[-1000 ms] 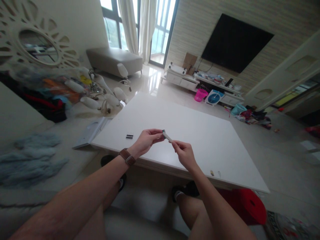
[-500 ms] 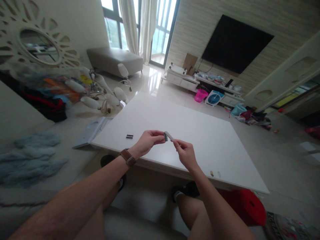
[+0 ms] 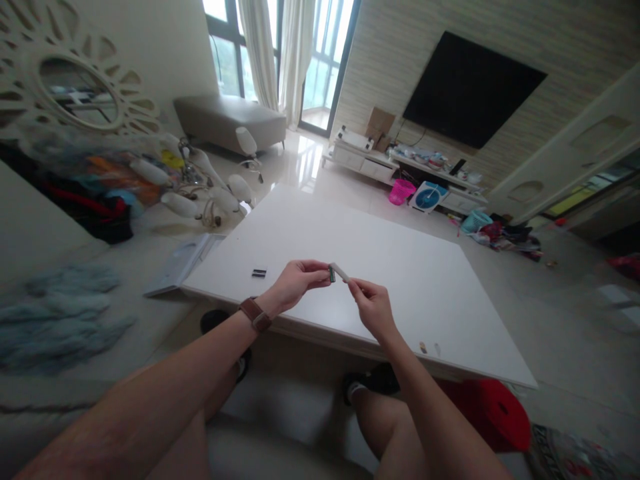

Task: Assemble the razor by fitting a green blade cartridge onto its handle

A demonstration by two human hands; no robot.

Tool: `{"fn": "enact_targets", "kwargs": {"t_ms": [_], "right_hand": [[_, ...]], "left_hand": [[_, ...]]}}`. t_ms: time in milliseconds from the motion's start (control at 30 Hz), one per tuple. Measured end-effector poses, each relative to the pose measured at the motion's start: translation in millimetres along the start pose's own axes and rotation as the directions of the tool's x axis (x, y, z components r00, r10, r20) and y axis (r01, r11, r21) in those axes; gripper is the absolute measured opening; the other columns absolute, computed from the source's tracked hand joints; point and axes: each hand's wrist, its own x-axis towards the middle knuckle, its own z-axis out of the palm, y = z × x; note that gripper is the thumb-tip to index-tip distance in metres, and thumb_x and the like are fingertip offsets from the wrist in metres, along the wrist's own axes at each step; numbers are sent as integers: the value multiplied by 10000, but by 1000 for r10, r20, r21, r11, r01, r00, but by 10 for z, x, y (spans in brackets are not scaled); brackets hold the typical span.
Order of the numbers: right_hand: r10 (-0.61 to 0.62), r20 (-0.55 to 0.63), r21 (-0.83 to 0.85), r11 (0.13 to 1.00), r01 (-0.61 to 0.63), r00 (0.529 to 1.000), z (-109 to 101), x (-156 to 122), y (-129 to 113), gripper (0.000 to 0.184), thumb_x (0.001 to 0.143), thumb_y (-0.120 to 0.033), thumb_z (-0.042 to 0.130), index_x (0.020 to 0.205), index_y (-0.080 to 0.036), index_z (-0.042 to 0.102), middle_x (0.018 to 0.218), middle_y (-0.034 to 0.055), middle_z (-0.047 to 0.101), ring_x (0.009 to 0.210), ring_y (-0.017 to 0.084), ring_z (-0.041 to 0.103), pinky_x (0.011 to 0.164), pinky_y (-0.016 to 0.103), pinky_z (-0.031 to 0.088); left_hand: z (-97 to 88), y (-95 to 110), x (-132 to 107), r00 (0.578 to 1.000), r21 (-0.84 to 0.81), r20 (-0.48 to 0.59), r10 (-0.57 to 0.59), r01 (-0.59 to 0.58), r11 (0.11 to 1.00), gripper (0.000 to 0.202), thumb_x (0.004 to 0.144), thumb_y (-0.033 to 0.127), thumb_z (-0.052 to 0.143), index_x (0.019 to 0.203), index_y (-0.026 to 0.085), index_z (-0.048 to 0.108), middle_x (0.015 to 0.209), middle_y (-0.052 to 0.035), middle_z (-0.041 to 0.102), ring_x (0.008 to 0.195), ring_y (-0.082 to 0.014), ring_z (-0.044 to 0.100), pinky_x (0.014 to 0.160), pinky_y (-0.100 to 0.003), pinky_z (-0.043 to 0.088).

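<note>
Above the white table [image 3: 390, 253], my left hand [image 3: 296, 283] pinches a small green circuit board [image 3: 332, 274] with dark parts between thumb and fingers. My right hand [image 3: 370, 300] grips a light grey flat strip [image 3: 340, 271], whose exact kind I cannot make out. The strip slants up to the left, and its far end lies at the top of the board. Left of my left hand, small black bar-shaped pieces [image 3: 259, 273] lie side by side on the table.
A small brownish piece [image 3: 423, 347] and a pale small piece [image 3: 437, 348] lie near the table's front right edge. Below that corner is a red stool-like object [image 3: 503, 413]. Chandelier parts [image 3: 220, 200] stand on the floor beyond the left edge.
My right hand has shifted very slightly to the right with the grey strip. My left hand and the board stay in place.
</note>
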Motion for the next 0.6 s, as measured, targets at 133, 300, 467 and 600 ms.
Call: {"fn": "enact_targets", "kwargs": {"t_ms": [133, 300, 467, 600], "right_hand": [[-10, 34, 21, 1000, 10, 999, -4, 11, 29, 421, 887, -498, 586, 886, -137, 802, 570, -8, 461, 545, 117, 360, 489, 251, 266], [7, 44, 30, 1000, -8, 999, -17, 15, 39, 419, 877, -499, 599, 928, -139, 807, 567, -16, 452, 538, 113, 339, 489, 251, 260], [12, 12, 70, 997, -12, 1000, -34, 16, 29, 410, 885, -481, 597, 975, -136, 799, 575, -22, 446, 551, 117, 354, 502, 256, 261], [8, 45, 58, 998, -11, 999, -31, 9, 28, 411, 887, -484, 590, 929, -134, 802, 569, -22, 426, 545, 115, 327, 502, 260, 250]], "left_hand": [[-9, -5, 3, 1000, -5, 11, 11, -11, 1000, 247, 635, 195, 873, 848, 111, 782, 876, -100, 764, 824, -172, 686, 941, -382, 524], [0, 3, -10, 1000, 7, -3, 8, -8, 1000, 268, 615, 203, 885, 842, 110, 779, 851, -101, 762, 804, -181, 685, 923, -403, 532], [6, 8, -5, 1000, -2, 1, 10, -10, 1000, 281, 620, 212, 886, 857, 107, 779, 886, -108, 766, 827, -180, 688, 934, -391, 528], [1, -3, 7, 1000, -15, 0, 1, -1, 1000, 277, 606, 201, 893, 844, 113, 782, 859, -93, 765, 803, -168, 687, 919, -373, 535]]}}
